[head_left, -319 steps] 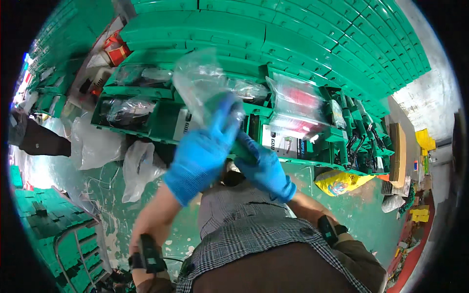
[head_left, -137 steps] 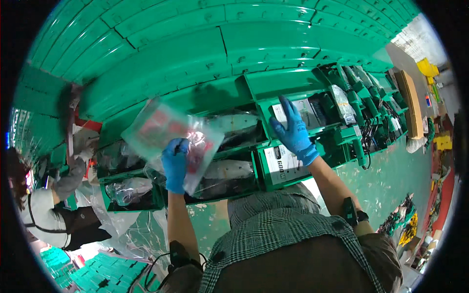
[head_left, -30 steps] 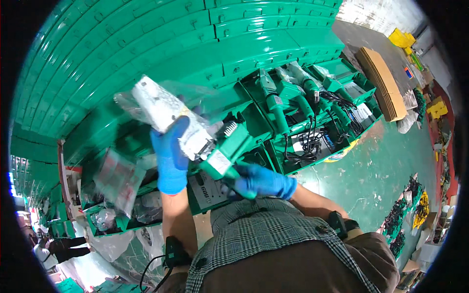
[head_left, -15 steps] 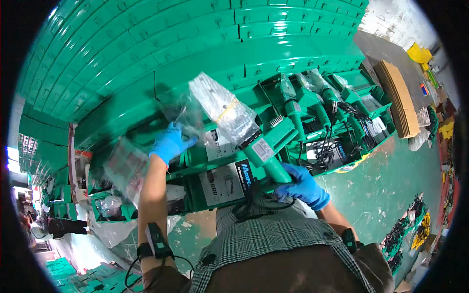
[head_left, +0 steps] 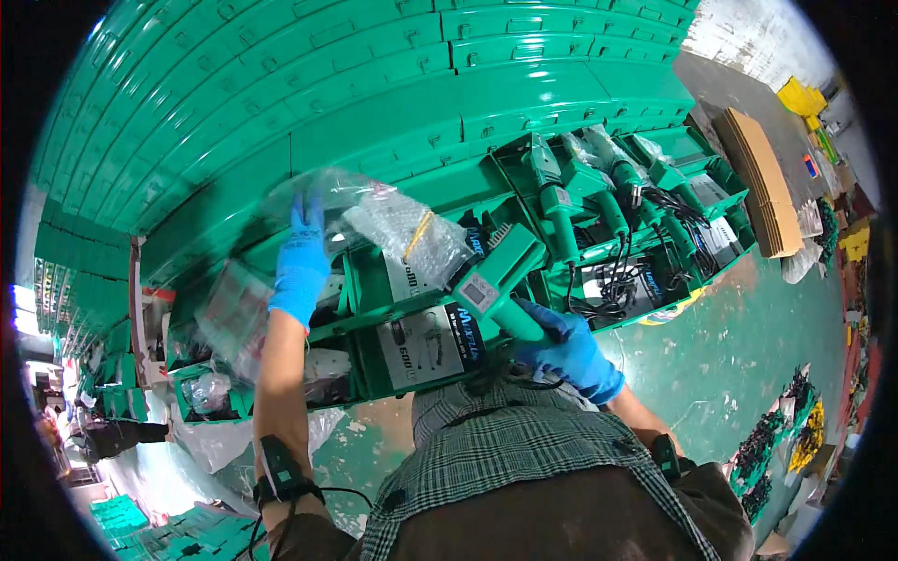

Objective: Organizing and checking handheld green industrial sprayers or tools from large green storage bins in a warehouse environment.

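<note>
My right hand (head_left: 578,358), in a blue glove, is wrapped around the handle of a green corded power tool (head_left: 512,266) with a small display. Its front end points up and left, wrapped in bubble wrap (head_left: 404,238) with a yellow band around it. A clear plastic bag (head_left: 344,187) trails left from the wrapped end. My gloved left hand (head_left: 301,266) is raised, its fingertips closed on the bag's far left part; film partly covers them. Below the tool lies an opened green case (head_left: 365,351) with a printed white leaflet (head_left: 421,348) inside.
Right of the tool, open green cases (head_left: 655,304) hold similar tools and black cords (head_left: 613,290). Stacked green cases (head_left: 374,103) form a wall behind. Flattened cardboard (head_left: 758,182) leans at the right. A clear bag (head_left: 234,313) of small parts lies by my left forearm.
My left hand has moved up and left, drawing the plastic bag out leftward. The tool in my right hand has shifted slightly left, and its wrapped end has dropped lower.
</note>
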`<state>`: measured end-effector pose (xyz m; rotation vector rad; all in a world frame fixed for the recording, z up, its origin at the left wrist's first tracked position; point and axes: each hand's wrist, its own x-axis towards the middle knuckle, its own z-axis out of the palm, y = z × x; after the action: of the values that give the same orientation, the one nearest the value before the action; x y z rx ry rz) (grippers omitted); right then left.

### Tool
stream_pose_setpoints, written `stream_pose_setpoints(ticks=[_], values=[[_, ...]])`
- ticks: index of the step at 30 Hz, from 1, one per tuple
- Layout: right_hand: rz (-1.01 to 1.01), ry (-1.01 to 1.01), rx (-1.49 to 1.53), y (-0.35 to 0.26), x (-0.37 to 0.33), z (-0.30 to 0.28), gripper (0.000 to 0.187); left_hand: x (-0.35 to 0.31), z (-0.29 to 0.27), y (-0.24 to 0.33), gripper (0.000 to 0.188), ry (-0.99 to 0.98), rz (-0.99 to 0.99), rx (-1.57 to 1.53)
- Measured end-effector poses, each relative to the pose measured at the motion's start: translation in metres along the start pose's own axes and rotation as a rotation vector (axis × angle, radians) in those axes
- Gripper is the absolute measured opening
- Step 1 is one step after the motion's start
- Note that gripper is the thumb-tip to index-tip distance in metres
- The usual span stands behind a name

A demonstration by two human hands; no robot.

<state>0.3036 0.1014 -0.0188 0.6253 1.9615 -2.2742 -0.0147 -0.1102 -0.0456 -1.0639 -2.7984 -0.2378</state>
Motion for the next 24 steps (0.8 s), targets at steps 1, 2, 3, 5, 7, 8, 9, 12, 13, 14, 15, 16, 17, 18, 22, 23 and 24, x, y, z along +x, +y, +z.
stream_pose_setpoints(ticks=[1, 2, 3, 5, 7, 8, 9, 12, 13, 14, 15, 16, 17, 18, 22, 23, 24], values=[[-0.02, -0.005, -0.014, -0.003, 0.0, 0.001, 0.064, -0.003, -0.008, 0.011, 0.07, -0.012, -0.021, -0.032], [-0.033, -0.043, -0.019, -0.003, 0.001, 0.002, 0.064, -0.002, -0.002, 0.011, 0.08, -0.055, 0.029, -0.011], [-0.044, -0.065, -0.027, -0.004, 0.001, 0.004, 0.064, -0.002, -0.002, 0.02, 0.08, -0.016, 0.089, 0.024], [-0.072, -0.045, -0.022, -0.008, 0.005, 0.006, 0.063, -0.005, -0.009, 0.058, 0.081, 0.065, 0.217, 0.086], [-0.106, 0.013, 0.008, -0.014, 0.017, 0.018, 0.062, -0.024, -0.015, 0.086, 0.084, -0.098, 0.276, 0.131], [-0.105, 0.052, 0.075, -0.022, 0.023, 0.024, 0.062, -0.034, -0.014, 0.107, 0.084, -0.06, 0.341, 0.027], [-0.152, 0.097, 0.039, -0.021, 0.031, 0.026, 0.062, -0.043, -0.012, 0.132, 0.085, -0.024, 0.407, -0.078], [-0.247, 0.181, -0.082, -0.016, 0.044, 0.03, 0.066, -0.061, -0.012, 0.16, 0.085, 0.023, 0.299, -0.419], [-0.368, 0.245, -0.286, -0.012, 0.047, 0.033, 0.068, -0.057, -0.013, 0.16, 0.086, 0.101, 0.351, -0.406], [-0.487, 0.308, -0.491, -0.005, 0.052, 0.035, 0.069, -0.05, -0.013, 0.156, 0.086, 0.178, 0.403, -0.393], [-0.602, 0.366, -0.7, -0.001, 0.052, 0.033, 0.071, -0.045, -0.014, 0.155, 0.086, 0.256, 0.45, -0.382], [-0.561, 0.398, -0.923, -0.006, 0.048, 0.032, 0.072, -0.04, -0.038, 0.153, 0.086, 0.109, 0.314, -0.627], [-0.558, 0.403, -1.014, -0.009, 0.043, 0.032, 0.07, -0.027, -0.036, 0.147, 0.087, 0.147, 0.305, -0.706], [-0.567, 0.395, -1.103, -0.014, 0.037, 0.036, 0.068, -0.019, -0.041, 0.137, 0.088, 0.19, 0.291, -0.772], [-0.522, 0.374, -1.132, -0.02, 0.033, 0.031, 0.067, 0.002, -0.064, 0.138, 0.078, 0.182, 0.484, -0.495], [-0.487, 0.359, -1.082, -0.021, 0.032, 0.028, 0.07, -0.002, -0.072, 0.146, 0.073, 0.133, 0.522, -0.378], [-0.505, 0.355, -1.046, -0.026, 0.033, 0.028, 0.065, -0.011, -0.088, 0.163, 0.066, 0.066, 0.555, -0.205]])
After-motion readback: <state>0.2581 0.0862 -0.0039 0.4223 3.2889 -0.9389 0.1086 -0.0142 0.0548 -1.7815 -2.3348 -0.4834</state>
